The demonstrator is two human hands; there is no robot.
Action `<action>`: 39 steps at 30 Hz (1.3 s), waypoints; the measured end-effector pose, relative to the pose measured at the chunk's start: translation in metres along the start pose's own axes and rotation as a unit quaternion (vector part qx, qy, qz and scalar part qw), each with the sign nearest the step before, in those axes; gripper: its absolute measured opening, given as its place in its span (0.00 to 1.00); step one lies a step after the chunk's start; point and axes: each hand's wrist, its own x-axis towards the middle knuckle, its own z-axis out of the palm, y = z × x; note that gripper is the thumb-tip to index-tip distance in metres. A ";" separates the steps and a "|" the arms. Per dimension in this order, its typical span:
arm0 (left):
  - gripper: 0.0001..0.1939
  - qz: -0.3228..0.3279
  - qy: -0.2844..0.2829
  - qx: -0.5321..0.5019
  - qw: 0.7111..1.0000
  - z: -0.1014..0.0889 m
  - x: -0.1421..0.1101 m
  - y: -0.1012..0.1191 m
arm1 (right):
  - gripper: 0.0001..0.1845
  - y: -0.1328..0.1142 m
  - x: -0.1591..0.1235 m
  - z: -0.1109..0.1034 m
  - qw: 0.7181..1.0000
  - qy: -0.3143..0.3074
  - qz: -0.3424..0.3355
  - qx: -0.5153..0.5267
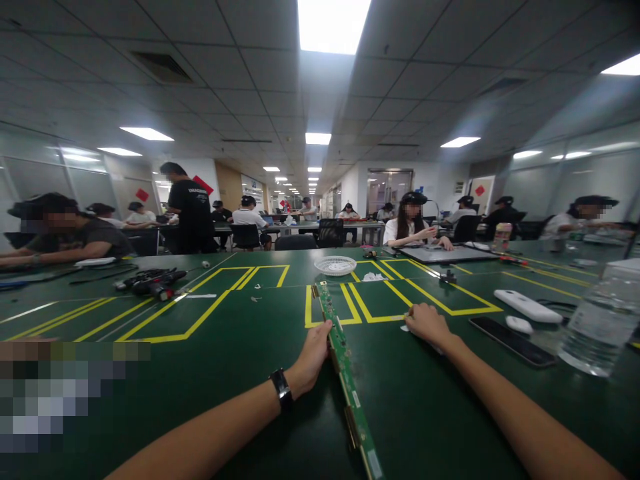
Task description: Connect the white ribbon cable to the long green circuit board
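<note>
My left hand (313, 357), with a dark band on its wrist, grips a long, narrow green circuit board (341, 357) by its left edge. The board stretches from near the bottom of the view up toward the yellow tape marks, and brass-coloured connectors line its left side. My right hand (427, 325) rests low over the table to the right of the board, its fingers curled together. A small piece of white material (405, 328) shows beside its fingertips; whether the fingers hold it is hidden.
Yellow tape rectangles mark the green table (240, 373). A white basket (335, 267) and crumpled tissue (374, 277) lie ahead. On the right are a phone (513, 340), white case (520, 325), white device (527, 307) and water bottle (597, 327). Black tools (153, 283) lie left; a co-worker (413, 223) sits opposite.
</note>
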 end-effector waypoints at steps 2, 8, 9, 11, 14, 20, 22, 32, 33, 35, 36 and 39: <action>0.23 0.004 -0.002 0.010 1.000 0.000 0.000 0.000 | 0.17 -0.001 0.003 0.000 0.999 -0.019 -0.006 0.030; 0.24 0.000 -0.014 0.015 1.000 0.003 -0.003 0.005 | 0.25 0.006 0.009 0.002 0.999 -0.011 0.020 0.023; 0.25 -0.001 -0.017 0.015 1.000 0.004 -0.003 0.006 | 0.26 0.007 0.009 0.001 1.000 -0.010 0.026 0.008; 0.25 -0.002 -0.022 0.019 1.000 0.005 -0.004 0.007 | 0.26 0.008 0.009 0.000 0.999 -0.015 0.029 -0.010; 0.26 -0.006 -0.015 0.034 0.999 0.005 -0.003 0.006 | 0.21 0.007 0.007 -0.001 0.999 -0.029 0.014 0.005; 0.26 -0.016 -0.020 0.055 0.998 0.005 -0.002 0.004 | 0.14 -0.007 0.005 -0.004 0.994 -0.016 -0.027 0.107; 0.26 -0.017 -0.022 0.066 0.997 0.005 -0.003 0.005 | 0.13 -0.021 -0.001 -0.009 0.983 -0.007 -0.069 0.171; 0.25 -0.023 -0.016 0.093 0.995 0.012 -0.007 0.014 | 0.19 -0.102 -0.055 -0.028 0.826 -0.186 -0.152 0.510; 0.25 -0.024 -0.020 0.096 0.995 0.012 -0.007 0.015 | 0.20 -0.104 -0.057 -0.026 0.823 -0.189 -0.150 0.515; 0.25 -0.025 -0.028 0.103 0.994 0.013 -0.008 0.016 | 0.20 -0.106 -0.059 -0.023 0.817 -0.194 -0.148 0.523; 0.25 -0.026 -0.032 0.107 0.993 0.013 -0.008 0.016 | 0.20 -0.107 -0.059 -0.022 0.813 -0.195 -0.148 0.529; 0.26 -0.026 -0.043 0.115 0.992 0.013 -0.008 0.015 | 0.20 -0.107 -0.060 -0.022 0.803 -0.196 -0.148 0.542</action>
